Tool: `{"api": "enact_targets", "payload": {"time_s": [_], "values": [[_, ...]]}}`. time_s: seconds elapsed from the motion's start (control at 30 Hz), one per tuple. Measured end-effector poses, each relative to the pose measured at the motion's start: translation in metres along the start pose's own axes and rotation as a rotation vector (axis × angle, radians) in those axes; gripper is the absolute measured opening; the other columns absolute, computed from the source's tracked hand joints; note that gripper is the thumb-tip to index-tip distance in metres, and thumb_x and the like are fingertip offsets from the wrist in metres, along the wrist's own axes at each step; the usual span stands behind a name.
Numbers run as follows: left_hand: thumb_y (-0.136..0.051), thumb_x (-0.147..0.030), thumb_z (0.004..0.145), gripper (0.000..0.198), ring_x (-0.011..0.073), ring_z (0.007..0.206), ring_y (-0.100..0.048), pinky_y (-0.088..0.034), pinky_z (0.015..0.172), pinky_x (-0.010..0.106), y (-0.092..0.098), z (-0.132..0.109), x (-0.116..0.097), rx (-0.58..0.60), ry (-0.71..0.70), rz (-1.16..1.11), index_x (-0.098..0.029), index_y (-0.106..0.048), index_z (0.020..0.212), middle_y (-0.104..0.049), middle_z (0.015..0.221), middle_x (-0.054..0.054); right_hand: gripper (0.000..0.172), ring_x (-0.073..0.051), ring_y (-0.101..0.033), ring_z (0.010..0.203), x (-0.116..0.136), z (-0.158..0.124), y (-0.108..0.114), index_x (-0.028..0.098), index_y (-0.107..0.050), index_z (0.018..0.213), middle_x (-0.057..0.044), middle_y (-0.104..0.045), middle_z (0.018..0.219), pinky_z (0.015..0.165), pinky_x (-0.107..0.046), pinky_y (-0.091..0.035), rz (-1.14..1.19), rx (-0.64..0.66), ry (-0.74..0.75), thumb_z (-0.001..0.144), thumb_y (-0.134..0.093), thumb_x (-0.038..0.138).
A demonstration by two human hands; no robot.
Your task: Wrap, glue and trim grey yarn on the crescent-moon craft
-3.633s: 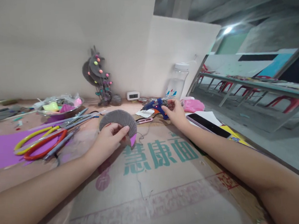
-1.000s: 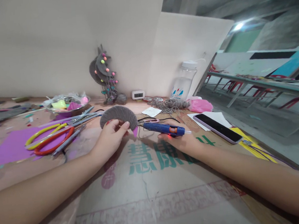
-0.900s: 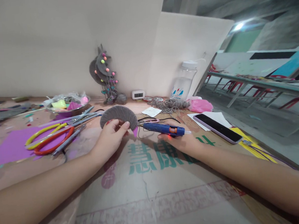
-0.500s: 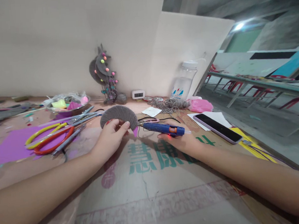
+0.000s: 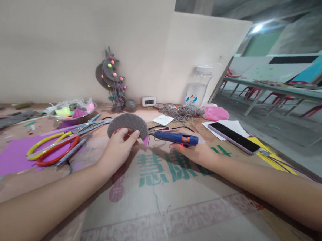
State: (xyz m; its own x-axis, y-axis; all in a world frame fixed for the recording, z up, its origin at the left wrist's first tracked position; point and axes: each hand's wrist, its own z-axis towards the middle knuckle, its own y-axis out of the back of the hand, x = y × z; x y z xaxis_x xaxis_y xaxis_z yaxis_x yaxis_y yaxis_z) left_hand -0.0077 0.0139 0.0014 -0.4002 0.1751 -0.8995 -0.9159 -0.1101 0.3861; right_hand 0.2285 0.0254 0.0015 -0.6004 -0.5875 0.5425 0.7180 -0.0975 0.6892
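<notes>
My left hand (image 5: pixel 118 150) pinches a grey yarn-wrapped crescent piece (image 5: pixel 127 124) with a purple tip and holds it upright just above the cardboard sheet (image 5: pixel 161 194). My right hand (image 5: pixel 195 153) grips a blue glue gun (image 5: pixel 175 138) lying sideways, its nozzle pointing left at the lower right end of the crescent. A red light glows on the gun near my fingers. The gun's black cord trails off behind it.
Yellow and red scissors (image 5: pixel 50 147) lie on purple paper (image 5: pixel 10 158) at the left. A bowl of coloured bits (image 5: pixel 71 112), a finished crescent ornament (image 5: pixel 111 79), a small clock (image 5: pixel 148 101), grey yarn (image 5: pixel 182 113), a bottle (image 5: pixel 197 88) and a phone (image 5: pixel 230 133) sit behind and to the right.
My right hand picked up the glue gun from the back of the table and brought it beside the crescent. Over the last second both hands have stayed almost still.
</notes>
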Motion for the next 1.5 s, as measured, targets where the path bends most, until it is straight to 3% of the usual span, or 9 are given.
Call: {"api": "enact_targets", "payload": {"time_s": [0.5, 0.9, 1.03, 1.27, 1.5], "values": [[-0.051, -0.040, 0.084, 0.026, 0.0148, 0.060, -0.056, -0.037, 0.052, 0.025, 0.000, 0.000, -0.001, 0.009, 0.011, -0.009, -0.018, -0.054, 0.071, -0.058, 0.064, -0.001, 0.013, -0.016, -0.061, 0.074, 0.001, 0.000, 0.001, 0.022, -0.061, 0.084, 0.000, -0.065, 0.079, 0.069, -0.027, -0.047, -0.014, -0.011, 0.034, 0.074, -0.066, 0.030], [-0.052, -0.042, 0.084, 0.027, 0.0157, 0.063, -0.058, -0.040, 0.058, 0.026, 0.000, 0.000, 0.003, 0.004, -0.006, -0.040, -0.019, -0.053, 0.070, -0.059, 0.064, -0.001, 0.021, -0.017, -0.059, 0.071, -0.005, 0.004, 0.002, 0.020, -0.057, 0.084, -0.001, -0.062, 0.076, 0.067, -0.028, -0.047, 0.026, 0.014, -0.072, 0.079, -0.059, 0.041], [-0.051, -0.045, 0.083, 0.029, 0.0163, 0.062, -0.058, -0.040, 0.057, 0.026, -0.001, -0.001, 0.001, 0.022, 0.005, -0.061, -0.019, -0.053, 0.070, -0.060, 0.064, 0.000, 0.027, -0.018, -0.059, 0.073, -0.023, 0.021, 0.009, 0.018, -0.054, 0.092, -0.003, -0.063, 0.080, 0.069, -0.030, -0.047, -0.045, -0.085, -0.100, 0.082, -0.055, 0.043], [-0.052, -0.045, 0.082, 0.030, 0.0145, 0.058, -0.055, -0.037, 0.052, 0.025, -0.001, -0.001, 0.001, 0.026, 0.019, -0.026, -0.018, -0.054, 0.071, -0.061, 0.066, 0.001, 0.038, -0.024, -0.064, 0.081, -0.077, 0.047, 0.021, 0.013, -0.062, 0.100, -0.011, -0.069, 0.090, 0.073, -0.035, -0.048, -0.243, -0.096, -0.294, 0.077, -0.060, 0.043], [-0.051, -0.045, 0.083, 0.029, 0.0152, 0.060, -0.057, -0.039, 0.054, 0.025, -0.002, -0.001, 0.002, 0.038, 0.017, -0.018, -0.018, -0.054, 0.072, -0.061, 0.066, 0.001, 0.035, -0.025, -0.065, 0.085, -0.078, 0.044, 0.021, 0.013, -0.063, 0.102, -0.012, -0.070, 0.096, 0.077, -0.037, -0.048, -0.217, -0.114, -0.294, 0.079, -0.058, 0.039]]}}
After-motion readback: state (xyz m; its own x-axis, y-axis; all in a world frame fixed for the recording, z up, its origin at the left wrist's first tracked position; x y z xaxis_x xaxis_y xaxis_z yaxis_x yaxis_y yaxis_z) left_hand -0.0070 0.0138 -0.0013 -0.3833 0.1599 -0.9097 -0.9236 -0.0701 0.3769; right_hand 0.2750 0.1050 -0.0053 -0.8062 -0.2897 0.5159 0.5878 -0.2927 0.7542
